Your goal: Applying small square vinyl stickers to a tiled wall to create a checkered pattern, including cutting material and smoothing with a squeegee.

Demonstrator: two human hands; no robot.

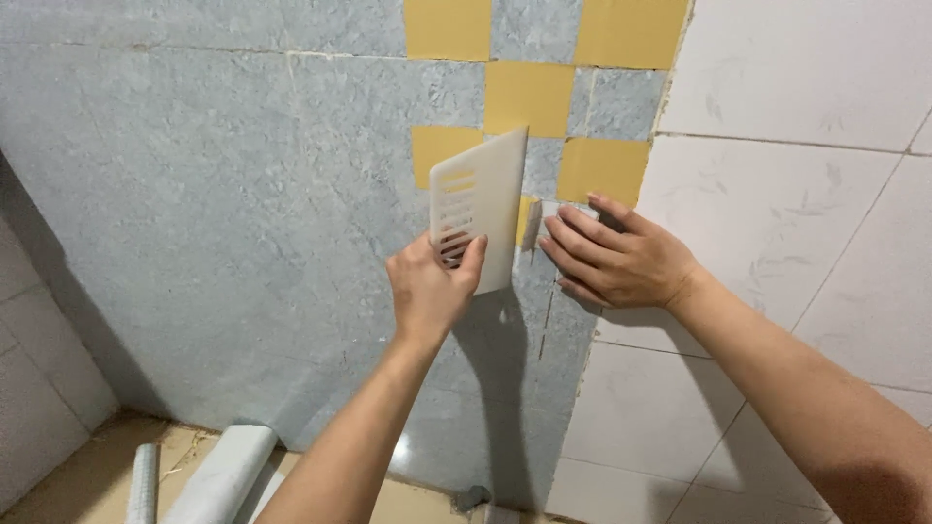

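The slotted plastic scraper [482, 209] stood against the wall covering [214, 194], pinched at its lower edge by the left hand's fingers [471, 257], its blade rising above them; just right of those fingers, the right hand [616, 260] lay flat on the covering's edge, its fingertips [553, 233] near the scraper; right of that hand ran the tiled wall [796, 223]; far below the fingers, at lower left, rolls [218, 475] lay on the floor.
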